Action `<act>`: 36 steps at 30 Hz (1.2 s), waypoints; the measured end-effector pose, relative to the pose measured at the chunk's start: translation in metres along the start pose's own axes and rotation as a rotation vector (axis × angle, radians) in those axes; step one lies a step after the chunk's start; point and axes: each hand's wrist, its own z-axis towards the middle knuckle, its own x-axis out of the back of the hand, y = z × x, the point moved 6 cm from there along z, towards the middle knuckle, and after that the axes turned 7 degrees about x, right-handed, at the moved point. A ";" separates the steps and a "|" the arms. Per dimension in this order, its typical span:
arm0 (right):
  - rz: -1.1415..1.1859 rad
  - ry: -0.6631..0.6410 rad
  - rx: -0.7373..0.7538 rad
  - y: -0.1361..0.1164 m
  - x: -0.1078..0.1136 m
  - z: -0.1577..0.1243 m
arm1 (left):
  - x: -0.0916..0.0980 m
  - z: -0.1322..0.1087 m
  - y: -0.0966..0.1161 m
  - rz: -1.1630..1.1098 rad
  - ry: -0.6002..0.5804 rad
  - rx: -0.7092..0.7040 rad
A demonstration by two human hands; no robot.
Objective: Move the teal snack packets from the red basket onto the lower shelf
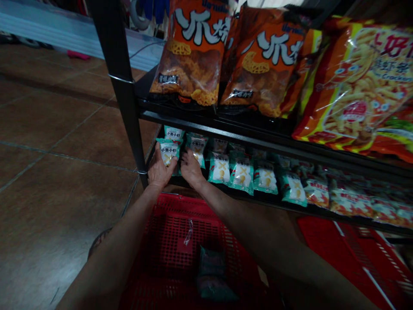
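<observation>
Both hands work at the left end of the lower black metal shelf [258,144], low and far from the camera. The left hand [158,171] has its fingers curled around the bottom of a small teal-and-white plastic snack packet [168,151], thumb on the front, holding it upright against the stack behind. The right hand [191,168] rests just beside it, fingers bent and touching the lower edge of a second teal packet [196,148]; whether it truly grips that one I cannot tell. These packets look light, puffy and crinkly, likely slippery film with brittle contents, so a gentle pinch at the bottom seam or sides would suit better than squeezing the middle. About nine teal packets show along this row. Above stand two large orange snack bags [193,51]. One red plastic basket [180,241] sits near, below the arms, with one dark packet [211,271] inside.
</observation>
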 end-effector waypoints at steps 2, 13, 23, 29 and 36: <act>0.029 -0.003 -0.034 -0.003 0.001 -0.002 | 0.000 -0.002 -0.001 0.021 0.016 0.022; 0.068 0.022 -0.081 -0.006 0.017 -0.018 | 0.003 -0.012 0.005 0.059 0.058 -0.053; 0.187 0.061 -0.075 0.011 0.027 -0.033 | 0.005 -0.020 0.009 0.067 0.148 -0.139; 0.219 0.079 -0.079 0.020 0.034 -0.045 | 0.005 -0.026 0.013 0.085 0.157 -0.205; 0.102 -0.059 -0.091 0.008 0.012 -0.046 | 0.004 -0.032 0.006 -0.012 0.182 -0.178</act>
